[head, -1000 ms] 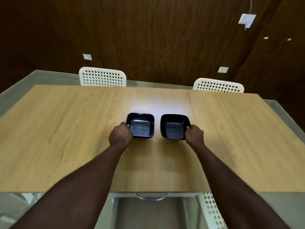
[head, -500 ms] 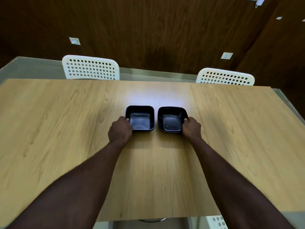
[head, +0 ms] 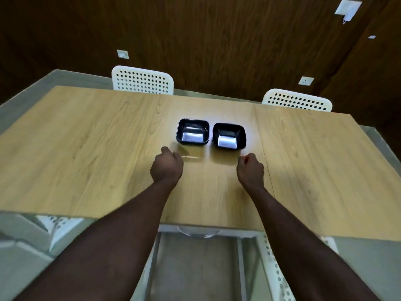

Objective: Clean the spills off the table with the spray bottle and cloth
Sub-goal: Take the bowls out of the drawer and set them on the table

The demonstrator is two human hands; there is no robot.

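Two black square bowls sit side by side in the middle of the wooden table (head: 86,148), the left bowl (head: 192,131) and the right bowl (head: 229,136), both empty and glossy inside. My left hand (head: 167,167) hovers just in front of the left bowl, fingers loosely curled, holding nothing. My right hand (head: 250,169) is in front of the right bowl, also loosely curled and empty. Neither hand touches a bowl. A faint glossy streak (head: 191,157) lies on the wood in front of the left bowl. No spray bottle or cloth is in view.
Two white perforated chairs stand at the table's far side, one at the left (head: 142,80) and one at the right (head: 296,101). Another white chair (head: 269,257) is below the near edge in front of me. A dark wooden wall rises behind.
Both hands have let go of the bowls and pulled back toward me. The bowls stay side by side in the table's middle.
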